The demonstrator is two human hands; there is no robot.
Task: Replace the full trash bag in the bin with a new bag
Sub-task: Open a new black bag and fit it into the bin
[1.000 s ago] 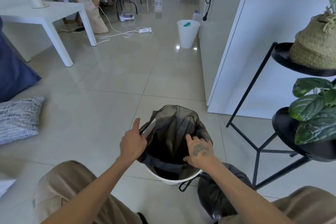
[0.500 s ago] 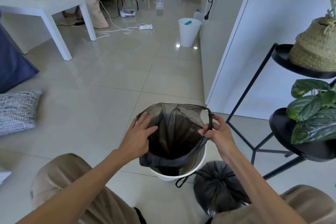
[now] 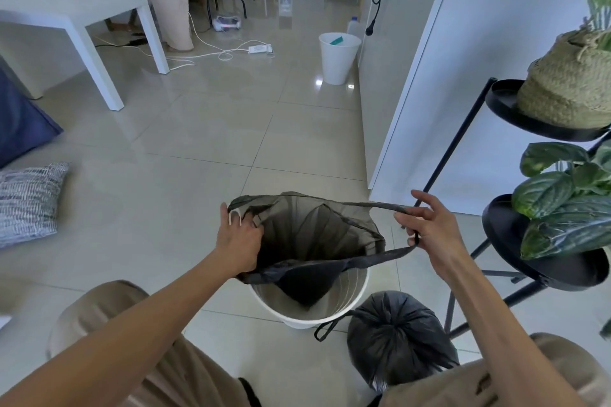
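Observation:
A white round bin (image 3: 353,302) stands on the tiled floor in front of me. A new thin dark bag (image 3: 317,228) hangs open over it, its bottom dipping into the bin. My left hand (image 3: 239,243) grips the bag's left rim. My right hand (image 3: 429,228) pulls the bag's handle loop out to the right, stretching the mouth wide. The full black trash bag (image 3: 396,337), tied at the top, sits on the floor just right of the bin, by my right knee.
A black plant stand (image 3: 542,271) with leafy plants and a woven basket (image 3: 572,89) is close on the right, beside a white wall panel (image 3: 463,109). A second white bin (image 3: 339,56), cables, a white table (image 3: 82,16) and a standing person lie ahead. A cushion (image 3: 29,201) lies left.
My right hand has come out of the bag's mouth, taken the handle loop and pulled it to the right. The bag's mouth now gapes wider and has lifted above the bin.

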